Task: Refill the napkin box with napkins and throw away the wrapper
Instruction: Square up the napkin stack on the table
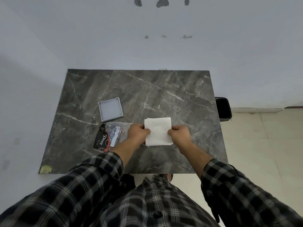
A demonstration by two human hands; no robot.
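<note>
A white stack of napkins (pixel 158 131) rests on the dark marble table (pixel 164 89) near its front middle. My left hand (pixel 137 132) grips the stack's left edge and my right hand (pixel 179 134) grips its right edge. The emptied plastic wrapper (pixel 109 136), clear with a black and red printed end, lies flat just left of my left hand. The shallow grey square napkin box (pixel 110 109) sits open and empty behind the wrapper, apart from it.
A black waste bin (pixel 223 108) stands on the tiled floor by the table's right edge. A white wall runs along the back and left. A bit of yellowish tape (pixel 45 169) marks the table's front left corner.
</note>
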